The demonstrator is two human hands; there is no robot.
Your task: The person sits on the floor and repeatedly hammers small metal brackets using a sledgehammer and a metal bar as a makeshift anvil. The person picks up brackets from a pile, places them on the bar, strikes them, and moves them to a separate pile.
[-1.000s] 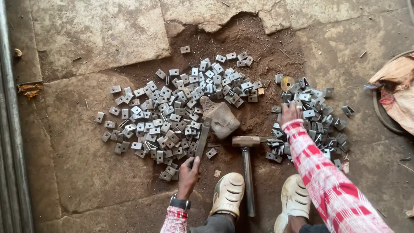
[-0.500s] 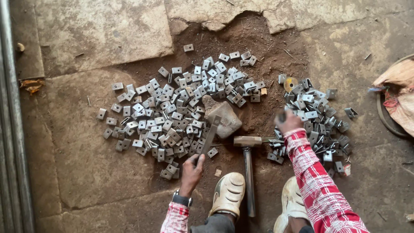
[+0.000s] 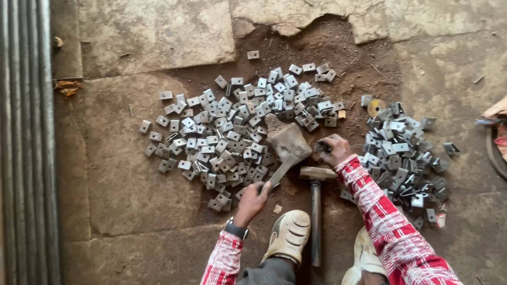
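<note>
Left hand [image 3: 253, 196] gripping flat metal strip [image 3: 281, 170], tip lying on stone block [image 3: 288, 140] mid-floor. Right hand [image 3: 332, 150] clutching small metal piece beside block. Hammer [image 3: 316, 200] lying between shoes, plates [image 3: 227, 137] piling either side.

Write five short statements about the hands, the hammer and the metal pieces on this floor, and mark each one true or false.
1. The left hand grips a flat metal bar that leads to a block-shaped head. True.
2. The right hand holds the hammer by its handle. False: the hammer lies on the ground between the shoes, and the right hand is above its head, closed on a small dark piece.
3. Square metal pieces lie in two heaps, a wide one on the left and a smaller one on the right. True.
4. The person wears a plain blue sleeve. False: the sleeve is red and white checked.
5. A wristwatch sits on the left wrist. True.
</note>
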